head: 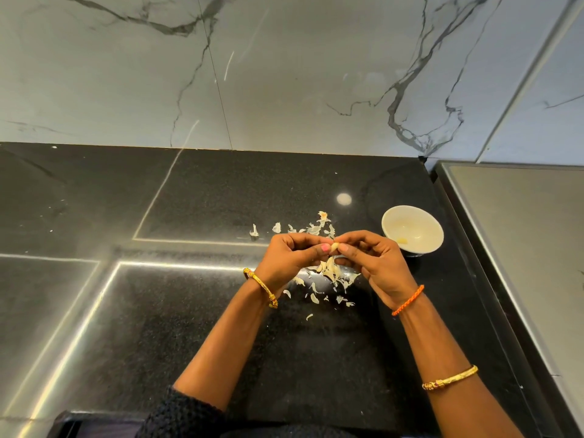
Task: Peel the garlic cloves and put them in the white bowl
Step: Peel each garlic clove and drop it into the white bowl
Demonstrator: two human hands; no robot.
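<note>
- A garlic clove [334, 246] was pinched between the fingertips of both hands, held in the air above a scatter of papery peels [328, 273] on the black countertop [189, 311].
- The left hand [292, 256] curled its thumb and fingers round the clove's left end; the right hand [373, 260] pinched the right end, so the clove's long axis appeared to run roughly left to right between them.
- The white bowl [412, 229] stood on the countertop just beside the right hand, on its far right side, well clear of the left.
- One small yellowish piece, probably a peeled clove [402, 240], lay inside the bowl near its front wall.
- The right hand was plainly the nearer to the bowl; a short carry to the right and away from the person would likely bring the clove over the rim.
- Whether skin still clung to the held clove could not be told; it was too small in view.
</note>
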